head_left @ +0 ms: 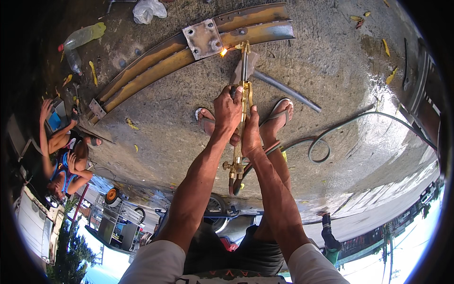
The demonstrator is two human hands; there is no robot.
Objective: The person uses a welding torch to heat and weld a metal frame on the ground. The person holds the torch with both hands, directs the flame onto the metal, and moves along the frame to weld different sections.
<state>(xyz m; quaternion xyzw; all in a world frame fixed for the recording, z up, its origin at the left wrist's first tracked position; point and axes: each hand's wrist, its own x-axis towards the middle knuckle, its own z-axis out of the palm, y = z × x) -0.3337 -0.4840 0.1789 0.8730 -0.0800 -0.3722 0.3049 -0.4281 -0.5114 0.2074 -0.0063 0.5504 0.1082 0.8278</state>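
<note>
Both hands hold a brass cutting torch, its head pointing away from me. My left hand is wrapped round the handle from the left, and my right hand grips it from the right. A small bright flame burns at the lower right corner of a square steel plate with holes in its corners. That plate lies across a rusty steel beam, which curves across the ground. Just behind the torch head rests a sledgehammer, its pipe-like handle slanting to the right.
Hoses run from the torch's rear, looping to the right. Plastic bottles and a plastic bag lie at the far left. Another person sits at the left; someone else stands behind. My sandalled feet flank the torch.
</note>
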